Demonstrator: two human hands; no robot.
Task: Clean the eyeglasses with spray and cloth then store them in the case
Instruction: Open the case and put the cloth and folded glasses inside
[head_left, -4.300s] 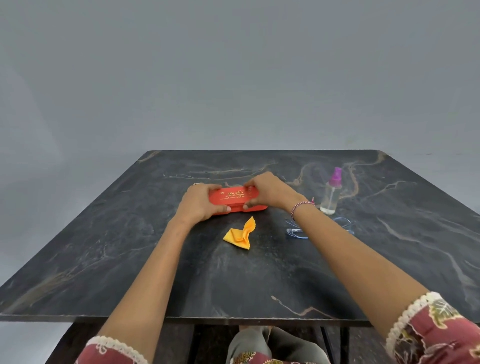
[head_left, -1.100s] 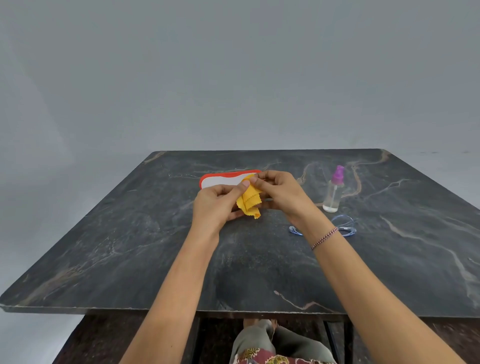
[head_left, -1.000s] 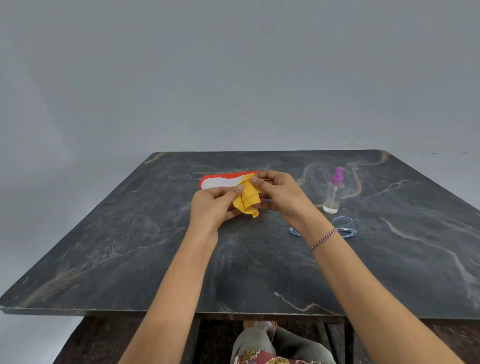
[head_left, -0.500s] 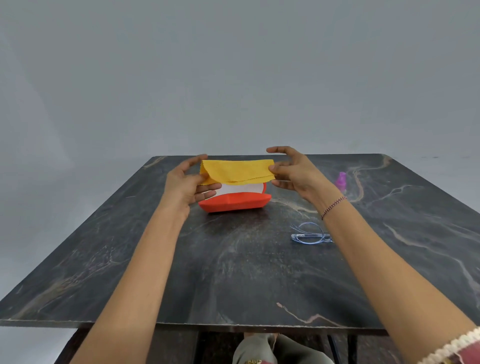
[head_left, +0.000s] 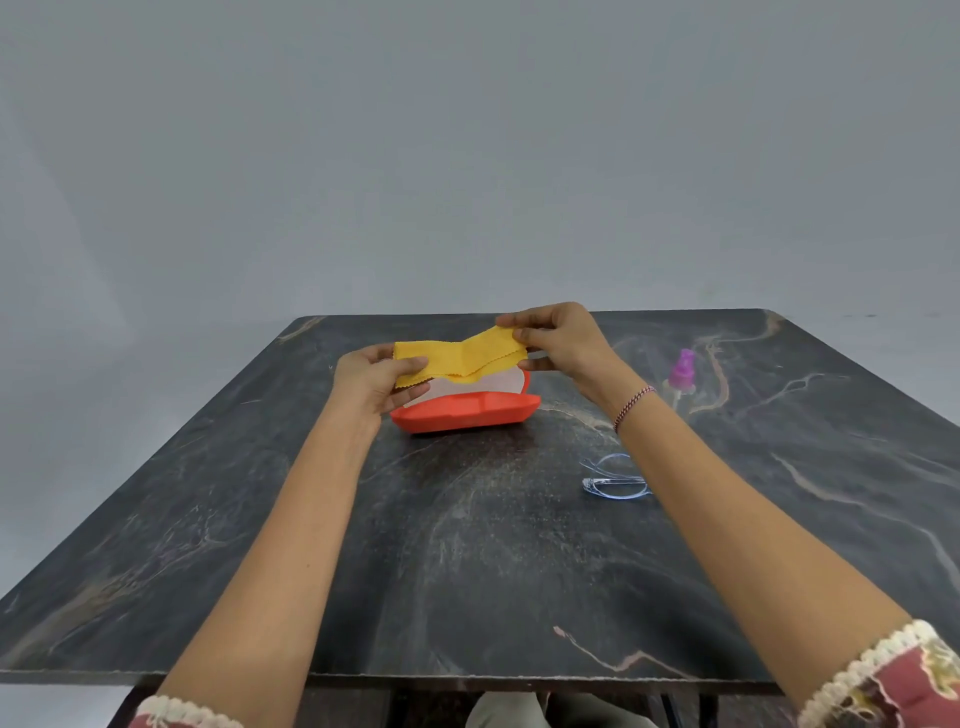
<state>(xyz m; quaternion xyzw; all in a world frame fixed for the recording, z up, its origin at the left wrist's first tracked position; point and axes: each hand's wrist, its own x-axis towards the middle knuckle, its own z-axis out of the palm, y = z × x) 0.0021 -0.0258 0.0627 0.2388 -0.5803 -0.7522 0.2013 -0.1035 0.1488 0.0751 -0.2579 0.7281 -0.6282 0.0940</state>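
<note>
A yellow cloth (head_left: 460, 356) is stretched in the air between my hands, folded and sagging in the middle. My left hand (head_left: 371, 382) pinches its left end and my right hand (head_left: 558, 338) pinches its right end. Just behind and below the cloth the red glasses case (head_left: 467, 413) lies open on the table, its pale lining facing me. The clear blue-tinted eyeglasses (head_left: 615, 480) lie folded on the table to the right, partly hidden by my right forearm. A small clear spray bottle with a purple top (head_left: 681, 374) stands beyond them.
Everything rests on a dark marble-patterned table (head_left: 467, 545) whose front edge is close to me. A plain grey wall stands behind it. My knees show under the table's front edge.
Both hands picked the cloth up from the table and unfolded it. In the last half second it went from taut to sagging, with my left hand lower and my right hand higher.
</note>
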